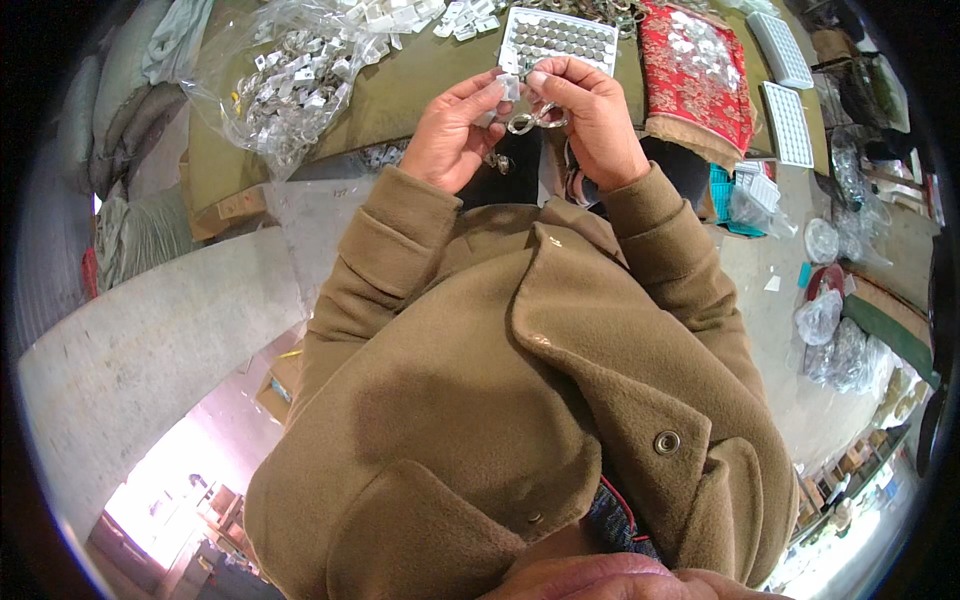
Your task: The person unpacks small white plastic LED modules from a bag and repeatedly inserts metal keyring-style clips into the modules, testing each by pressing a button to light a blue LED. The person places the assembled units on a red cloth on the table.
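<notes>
Both my hands are raised together at the table's near edge. My left hand (455, 130) pinches a small clear plastic piece (510, 88) between thumb and fingers. Close beside it, my right hand (590, 110) is closed, with thumb and forefinger pressed together. From its fingers hangs a metal key ring (521, 124) with short chain links. Whether the ring is joined to the plastic piece I cannot tell. Just beyond my hands lies a white tray (508, 38) with rows of round grey discs.
At the left of the table (400, 85), an open clear bag (215, 110) holds many key rings with plastic tags. Loose clear pieces (470, 18) lie at the back. Right of the tray is a red patterned cloth (735, 105) bearing clear pieces. White trays (788, 125) stand farther right.
</notes>
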The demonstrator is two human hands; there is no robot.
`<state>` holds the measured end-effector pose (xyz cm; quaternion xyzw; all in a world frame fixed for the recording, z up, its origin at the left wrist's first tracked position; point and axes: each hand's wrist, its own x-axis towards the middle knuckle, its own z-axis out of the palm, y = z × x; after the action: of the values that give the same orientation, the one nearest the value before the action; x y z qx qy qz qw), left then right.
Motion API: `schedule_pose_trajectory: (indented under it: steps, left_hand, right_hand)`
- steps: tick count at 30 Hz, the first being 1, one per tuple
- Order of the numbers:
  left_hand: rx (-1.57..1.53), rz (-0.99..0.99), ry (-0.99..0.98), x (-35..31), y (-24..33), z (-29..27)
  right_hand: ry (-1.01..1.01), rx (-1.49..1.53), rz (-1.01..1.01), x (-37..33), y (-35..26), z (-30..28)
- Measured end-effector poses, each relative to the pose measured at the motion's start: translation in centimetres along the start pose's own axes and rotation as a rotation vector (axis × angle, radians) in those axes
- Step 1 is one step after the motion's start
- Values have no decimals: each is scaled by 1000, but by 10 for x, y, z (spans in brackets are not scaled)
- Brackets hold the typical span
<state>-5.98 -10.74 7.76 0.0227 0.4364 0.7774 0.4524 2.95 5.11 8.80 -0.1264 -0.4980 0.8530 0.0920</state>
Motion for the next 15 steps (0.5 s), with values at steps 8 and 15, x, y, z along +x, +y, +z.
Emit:
schedule_pose_trajectory:
  steps: [8, 15]
  left_hand:
    - [82, 201, -20, -1, -6, 8]
    - [213, 313, 79, -8, -4, 19]
  right_hand:
    - [42, 50, 45, -8, 3, 10]
    - [6, -22, 21, -7, 5, 10]
